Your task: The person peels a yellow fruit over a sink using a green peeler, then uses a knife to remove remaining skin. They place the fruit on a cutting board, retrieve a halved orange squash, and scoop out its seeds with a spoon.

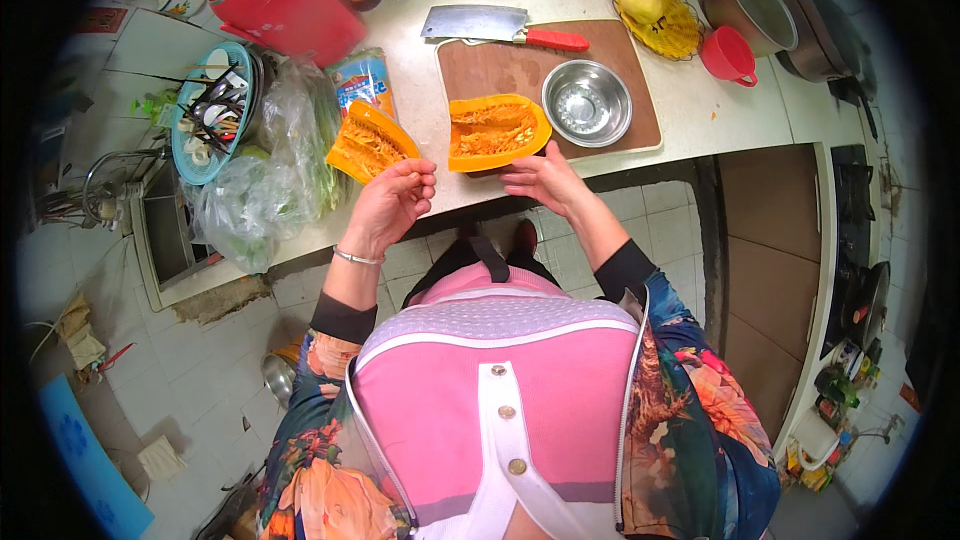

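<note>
My left hand (391, 199) is at the lower right edge of a cut piece of pumpkin (371, 141), which lies cut side up with stringy pulp showing. The thumb and fingertips are drawn together, and I see nothing between them. My right hand (551, 181) is beside the near edge of a second pumpkin piece (499, 133), its fingers apart and holding nothing; whether they touch the rind I cannot tell. That piece lies partly on a brown cutting board (495, 67), hollow side up with pulp and seeds. A steel bowl (586, 103) stands against its right side.
A cleaver (480, 22) with a red handle lies across the board's far edge. Plastic bags of greens (289, 142), a red thermos (289, 4) and a blue basket of utensils (214, 112) crowd the left. A yellow basket (671, 30) and red mug (727, 56) stand right.
</note>
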